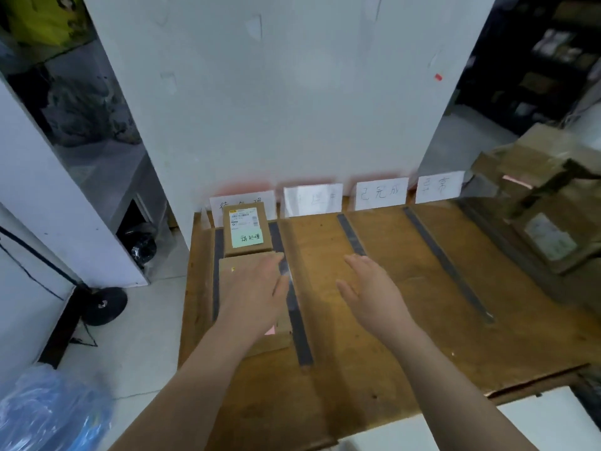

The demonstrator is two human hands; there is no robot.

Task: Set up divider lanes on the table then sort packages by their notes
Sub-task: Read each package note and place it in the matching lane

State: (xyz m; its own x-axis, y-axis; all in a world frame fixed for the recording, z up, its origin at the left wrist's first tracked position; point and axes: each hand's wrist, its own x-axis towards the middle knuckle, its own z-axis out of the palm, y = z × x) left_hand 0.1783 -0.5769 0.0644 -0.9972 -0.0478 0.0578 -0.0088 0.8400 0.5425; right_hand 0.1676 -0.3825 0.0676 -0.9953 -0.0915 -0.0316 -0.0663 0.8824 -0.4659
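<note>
On the table [390, 336], leftmost lane: two brown boxes lie end to end between dark tape strips [294, 307], each with its long axis running near to far
far package [250, 251]: flat at the far end of the lane, just short of the paper signs; a green note [247, 238] sits on top, its writing right way up from the near side
near package [232, 275]: flat, close behind the far one; a corner of a pink note [270, 331] shows at its near right
left hand [257, 288]: palm down, resting flat on the near package, fingers straight and together, pointing far and slightly right
right hand [374, 291]: relaxed and holding nothing over the second lane, fingers straight, thumb spread left; whether it touches the wood I cannot tell
paper signs [380, 193]: four, upright along the far edge
far right: a blurred pile of boxes [536, 196]
</note>
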